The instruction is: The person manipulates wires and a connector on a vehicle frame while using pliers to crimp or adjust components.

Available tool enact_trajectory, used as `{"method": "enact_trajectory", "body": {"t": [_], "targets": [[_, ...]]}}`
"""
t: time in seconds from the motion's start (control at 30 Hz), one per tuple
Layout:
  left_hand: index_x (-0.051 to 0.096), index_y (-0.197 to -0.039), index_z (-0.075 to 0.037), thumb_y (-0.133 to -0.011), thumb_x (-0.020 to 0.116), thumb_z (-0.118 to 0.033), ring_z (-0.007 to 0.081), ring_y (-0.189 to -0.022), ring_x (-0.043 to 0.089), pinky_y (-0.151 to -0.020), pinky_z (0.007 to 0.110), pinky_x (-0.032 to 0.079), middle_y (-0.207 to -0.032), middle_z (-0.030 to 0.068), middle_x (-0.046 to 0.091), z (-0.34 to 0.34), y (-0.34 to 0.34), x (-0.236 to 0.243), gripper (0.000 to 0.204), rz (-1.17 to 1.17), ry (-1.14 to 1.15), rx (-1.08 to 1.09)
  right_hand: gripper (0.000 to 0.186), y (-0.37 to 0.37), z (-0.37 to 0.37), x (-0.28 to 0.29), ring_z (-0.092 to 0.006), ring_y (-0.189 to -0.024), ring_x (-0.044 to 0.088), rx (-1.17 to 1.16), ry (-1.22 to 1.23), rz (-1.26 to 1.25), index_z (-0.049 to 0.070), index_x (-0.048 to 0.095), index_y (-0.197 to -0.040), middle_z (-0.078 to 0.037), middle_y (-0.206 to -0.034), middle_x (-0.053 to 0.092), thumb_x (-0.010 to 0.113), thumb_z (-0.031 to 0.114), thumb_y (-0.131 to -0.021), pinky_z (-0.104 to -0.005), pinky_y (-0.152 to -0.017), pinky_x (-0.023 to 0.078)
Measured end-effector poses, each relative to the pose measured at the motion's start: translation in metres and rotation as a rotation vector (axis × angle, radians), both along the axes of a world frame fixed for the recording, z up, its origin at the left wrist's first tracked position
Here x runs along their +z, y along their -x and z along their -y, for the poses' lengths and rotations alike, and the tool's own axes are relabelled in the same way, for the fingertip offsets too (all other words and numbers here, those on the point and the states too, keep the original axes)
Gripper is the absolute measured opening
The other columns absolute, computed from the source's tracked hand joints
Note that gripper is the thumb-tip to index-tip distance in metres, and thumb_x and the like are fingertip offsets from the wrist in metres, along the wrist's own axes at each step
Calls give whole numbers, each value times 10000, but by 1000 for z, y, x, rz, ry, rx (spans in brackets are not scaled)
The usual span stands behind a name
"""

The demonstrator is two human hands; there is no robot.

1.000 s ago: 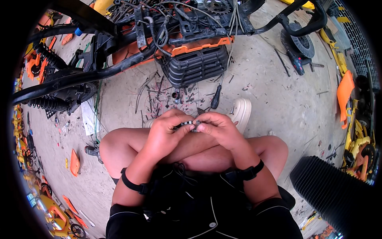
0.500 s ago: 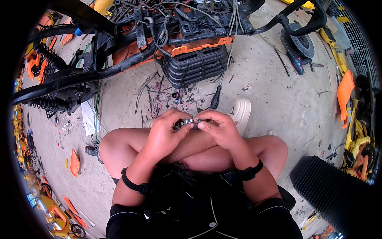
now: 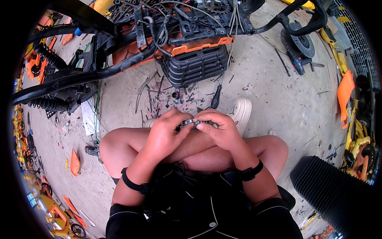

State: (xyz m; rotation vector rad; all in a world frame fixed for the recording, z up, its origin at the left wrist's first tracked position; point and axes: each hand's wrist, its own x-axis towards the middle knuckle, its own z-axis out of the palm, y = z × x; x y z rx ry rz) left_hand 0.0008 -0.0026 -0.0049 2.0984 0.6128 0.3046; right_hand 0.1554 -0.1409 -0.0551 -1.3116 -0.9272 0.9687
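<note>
My left hand (image 3: 167, 129) and my right hand (image 3: 219, 129) meet over my crossed shins, pinching a short silvery metal chain (image 3: 187, 122) between thumbs and forefingers. Its links show in the small space where the fingertips meet; the rest is hidden by my fingers. Just beyond the hands, a dark-handled screwdriver (image 3: 216, 96) lies on the concrete floor (image 3: 262, 99) among scattered small dark debris. My pale shoe (image 3: 242, 109) is beside my right hand.
A black tubular vehicle frame (image 3: 111, 69) with cables, orange panels and a slatted black box (image 3: 197, 65) spans the upper view. A cordless tool (image 3: 298, 65) lies by a round disc at upper right. Orange and yellow parts line both sides; a ribbed black object (image 3: 318, 183) stands lower right.
My fingers have shifted slightly on the chain, and the piece between my fingertips sits at a slightly different angle. My arms, legs and surroundings have stayed put.
</note>
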Motion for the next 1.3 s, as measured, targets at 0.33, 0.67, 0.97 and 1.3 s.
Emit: {"method": "enact_trajectory", "body": {"t": [0.33,0.67,0.97,1.3], "targets": [[722,-1012,-31,-831,738,-56,305,-791,650,-697,371,524,-895,126,654,-3,1,1,183,58,-62,-15,162,-3,1,-3,-200,-1016,656,-82,-3,-2,-8,697,-1070,-108,-1081,704,712,49,-919,-320,-911,515],[728,-1003,-25,-823,757,-43,293,-832,657,-745,361,527,-903,125,672,-4,0,1,183,33,-28,5,176,-13,-2,3,-279,-874,646,-87,-1,587,47,747,-1020,-105,-947,707,755,86,-849,-371,-811,512],[725,-1014,-27,-831,751,-57,306,-801,651,-712,374,526,-887,127,657,-6,1,0,188,26,-110,-43,172,-9,-1,2,-276,-861,643,-114,-2,618,57,751,-1004,-88,-929,710,761,106,-840,-377,-806,506],[715,-1024,-53,-834,717,-86,323,-825,638,-711,411,529,-867,120,634,-5,1,0,193,-15,-151,-106,168,-10,0,3,-282,-851,651,-82,17,685,54,739,-982,-91,-920,708,769,111,-827,-385,-795,512]]}}
